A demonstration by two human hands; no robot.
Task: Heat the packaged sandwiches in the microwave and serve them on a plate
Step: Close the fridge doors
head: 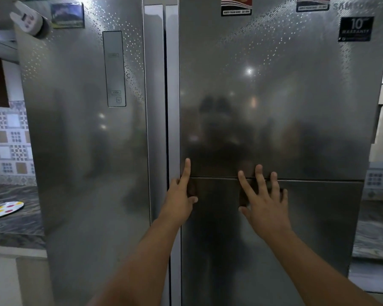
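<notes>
Right up against the fridge, both hands are lying on its right-hand door. The left hand is sitting at the door's left edge beside the centre gap, forefinger pointing straight up, the other fingers hidden round the edge, so I cannot tell whether they are gripping it. The right hand is spreading flat, fingers apart, fingertips crossing the seam between upper and lower panels, holding nothing. No sandwiches are showing anywhere. A spotted plate is lying on the bench at far left, well apart from both hands. More bench is running off to the right.
</notes>
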